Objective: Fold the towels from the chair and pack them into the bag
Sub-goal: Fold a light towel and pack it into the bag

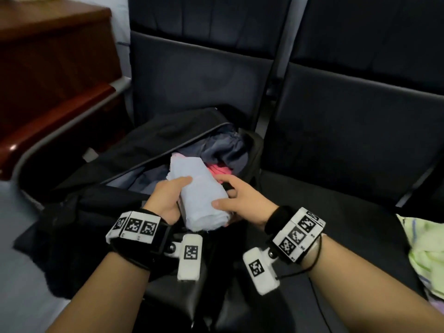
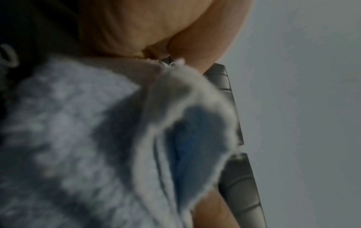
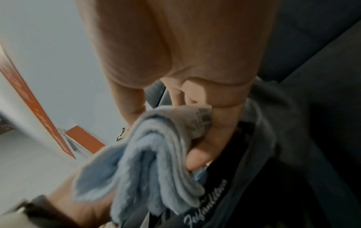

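A folded pale blue towel [image 1: 200, 193] is held over the open mouth of a black bag [image 1: 149, 138] that lies on the left chair seat. My left hand [image 1: 171, 191] grips its left side, thumb on top. On its right side my right hand [image 1: 236, 195] grips it, fingers curled round its edge. The right wrist view shows the blue towel [image 3: 148, 162] in layered folds pinched by my right hand [image 3: 195, 123]. The towel [image 2: 97, 138] fills the blurred left wrist view under my left hand [image 2: 160, 38]. Grey and pink clothes [image 1: 221, 152] lie inside the bag.
A light green towel [image 1: 425, 251] lies on the right chair seat at the frame's right edge. Dark chair backs [image 1: 360, 80] rise behind. A reddish wooden piece of furniture [image 1: 48, 68] stands at the left, next to the bag.
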Available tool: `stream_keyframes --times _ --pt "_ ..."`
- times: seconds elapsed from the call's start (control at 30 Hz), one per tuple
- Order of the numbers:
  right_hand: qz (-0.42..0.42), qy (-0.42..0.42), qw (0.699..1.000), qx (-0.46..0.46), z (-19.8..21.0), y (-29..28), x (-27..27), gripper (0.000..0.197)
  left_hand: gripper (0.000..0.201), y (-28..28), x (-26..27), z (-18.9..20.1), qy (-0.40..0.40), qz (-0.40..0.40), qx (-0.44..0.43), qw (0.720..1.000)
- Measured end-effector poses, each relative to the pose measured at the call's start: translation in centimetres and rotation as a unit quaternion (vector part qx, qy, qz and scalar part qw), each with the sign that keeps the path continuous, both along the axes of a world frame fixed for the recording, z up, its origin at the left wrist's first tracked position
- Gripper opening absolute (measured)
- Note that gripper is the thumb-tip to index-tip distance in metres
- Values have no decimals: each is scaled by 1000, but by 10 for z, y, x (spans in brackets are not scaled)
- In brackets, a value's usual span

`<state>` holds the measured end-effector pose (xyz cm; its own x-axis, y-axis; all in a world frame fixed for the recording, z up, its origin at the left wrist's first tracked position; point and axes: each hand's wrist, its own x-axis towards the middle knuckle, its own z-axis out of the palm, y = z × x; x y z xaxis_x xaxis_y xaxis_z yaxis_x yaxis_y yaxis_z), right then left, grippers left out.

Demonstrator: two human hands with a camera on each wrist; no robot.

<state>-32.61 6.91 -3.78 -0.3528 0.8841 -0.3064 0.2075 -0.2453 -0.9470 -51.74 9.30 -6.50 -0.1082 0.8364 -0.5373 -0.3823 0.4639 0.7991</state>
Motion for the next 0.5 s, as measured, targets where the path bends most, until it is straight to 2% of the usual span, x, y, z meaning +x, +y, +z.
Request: stream_keyframes --times 0.1,0.23,0.3,0.4,0.5 --pt "-44 -17 999 15 -11 43 -38 51 33 36 -30 -9 19 26 -16 999" --pt "-74 -17 995 -62 -37 78 -81 27 40 66 -64 -38 97 73 -61 991" --pt "-70 -25 994 -76 -53 85 -94 22 38 70 -75 -54 132 62 -76 986" --pt "-71 -41 996 -19 -71 93 -104 24 37 75 -81 -71 148 88 -41 984" --pt "0 -144 988 55 -84 97 -105 39 47 81 -81 -79 221 97 -22 970"
